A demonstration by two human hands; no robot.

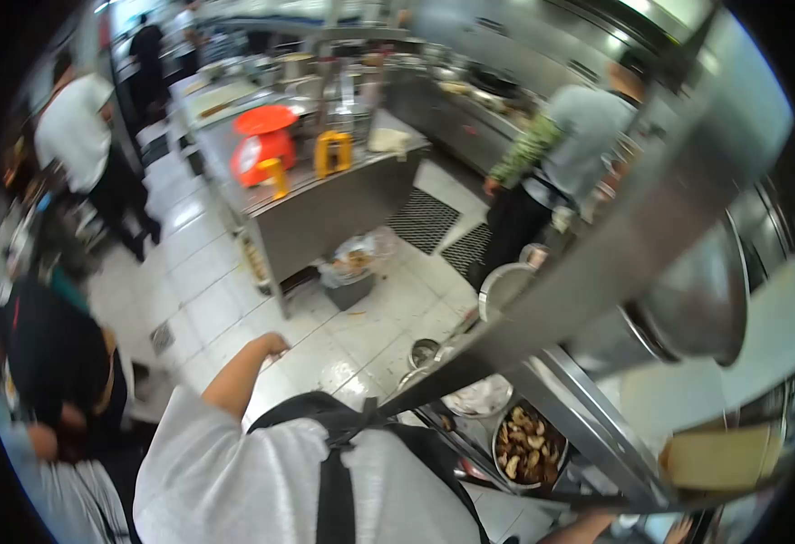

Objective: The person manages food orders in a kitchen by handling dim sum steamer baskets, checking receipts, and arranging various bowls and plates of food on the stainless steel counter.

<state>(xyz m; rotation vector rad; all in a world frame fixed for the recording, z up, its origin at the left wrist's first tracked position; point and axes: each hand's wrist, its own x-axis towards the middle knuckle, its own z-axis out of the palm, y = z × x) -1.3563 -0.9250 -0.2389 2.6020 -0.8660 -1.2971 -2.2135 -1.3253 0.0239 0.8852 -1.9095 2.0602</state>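
Note:
My left hand (273,344) is held out over the tiled floor, at the end of a bent bare forearm. It touches nothing that I can see, and its fingers are blurred and turned away. At the bottom right, my right hand (678,529) shows only in part beyond a metal shelf post, cut off by the frame edge; what it touches is hidden. Near that arm stands a round metal pan (497,453) of brown and pale cut pieces, perhaps mushrooms. A bowl with white contents (477,397) sits just behind it.
A slanting steel post (588,236) crosses the right side, beside large metal pots (688,290). Ahead, a steel table (325,213) bears an orange-red scale (266,145); a grey bin (350,288) stands below. Co-workers (565,150) are on the right and left.

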